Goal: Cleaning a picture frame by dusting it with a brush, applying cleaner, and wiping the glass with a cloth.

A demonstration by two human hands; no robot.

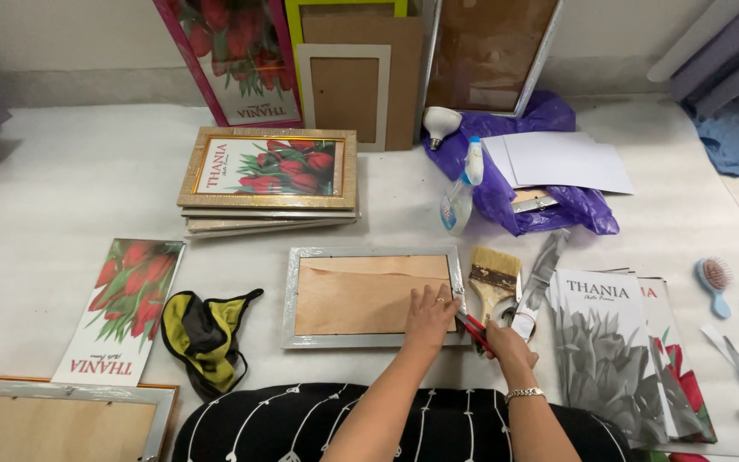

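Note:
A silver picture frame [301, 299] lies face down in front of me, its brown backing board up. My left hand [431, 313] presses flat on the right end of that board. My right hand [506, 344] grips a red-handled tool [473, 328], probably pliers, whose tip meets the frame's right edge just beside my left hand. A wide paintbrush [493, 282] lies right of the frame.
A stack of gold and silver frames [267, 175] lies behind. A spray bottle [461, 192], purple bag [549, 205], white sheets [562, 161], tulip prints [126, 308], a black-yellow cloth [203, 329], grey prints [605, 351] and a hairbrush [713, 278] surround me.

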